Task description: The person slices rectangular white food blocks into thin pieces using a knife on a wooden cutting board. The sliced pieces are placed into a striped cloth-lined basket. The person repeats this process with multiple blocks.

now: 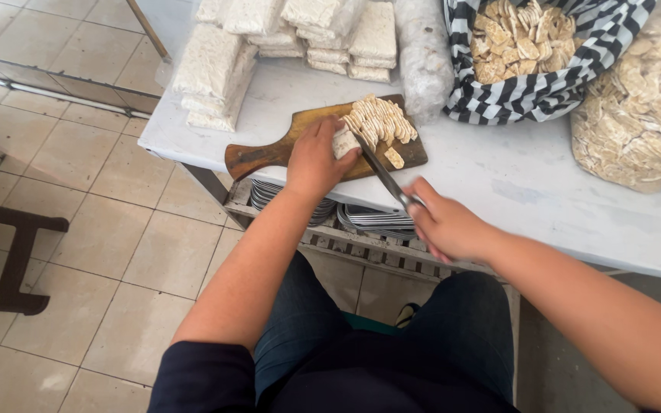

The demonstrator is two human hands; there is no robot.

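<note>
**Slicing a pale block on a wooden board**

I look down at my two bare hands over a white table (514, 183); my left hand (314, 157) rests on a brown cutting board (269, 153), its fingers clenched around the end of a pale, speckled block (344, 142); the block lies near the board's middle, its long axis running away from me toward a fanned row of cut slices (380, 121); my right hand (447, 226) grips the handle of a knife (382, 174), fingers closed on it, the blade angled up and left to meet the block's cut face; I judge the block light, soft and crumbly, best pinched gently by its sides close behind the blade; stacked wrapped blocks (216, 65) sit behind the board; a striped bag of chips (529, 46) stands to the right.
</note>
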